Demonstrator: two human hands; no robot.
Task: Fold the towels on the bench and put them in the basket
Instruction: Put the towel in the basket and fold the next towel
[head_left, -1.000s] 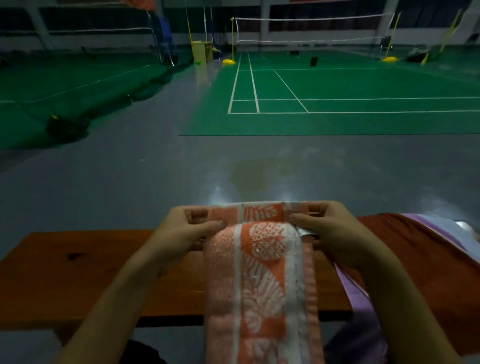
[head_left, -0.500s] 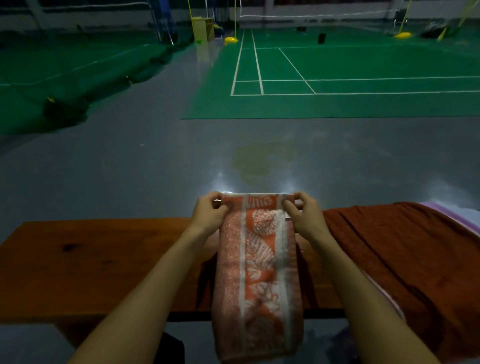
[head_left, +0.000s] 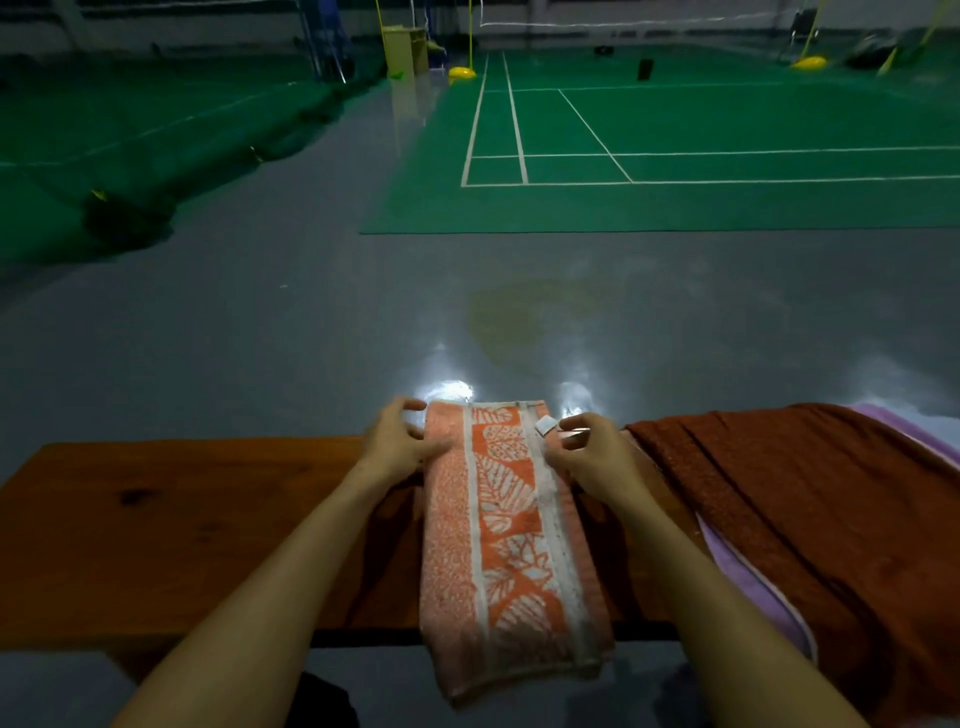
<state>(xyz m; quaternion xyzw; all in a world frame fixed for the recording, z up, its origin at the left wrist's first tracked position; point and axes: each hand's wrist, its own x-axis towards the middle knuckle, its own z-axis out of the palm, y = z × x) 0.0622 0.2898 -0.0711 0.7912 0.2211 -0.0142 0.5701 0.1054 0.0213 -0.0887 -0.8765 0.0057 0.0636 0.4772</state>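
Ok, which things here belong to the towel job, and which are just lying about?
Job:
orange leaf-patterned towel lying across the wooden bench
rust-brown towel
lilac towel under it
left hand, right hand at its far corners

Lying about:
yellow net-post bases
yellow box

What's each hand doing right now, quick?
Left hand: open, fingers loose at the left edge of the orange towel.
Right hand: open, fingers loosely curled beside the towel's right edge, holding nothing.

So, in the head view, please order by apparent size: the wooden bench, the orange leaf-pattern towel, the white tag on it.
1. wooden bench, largest
2. orange leaf-pattern towel
3. white tag, smallest
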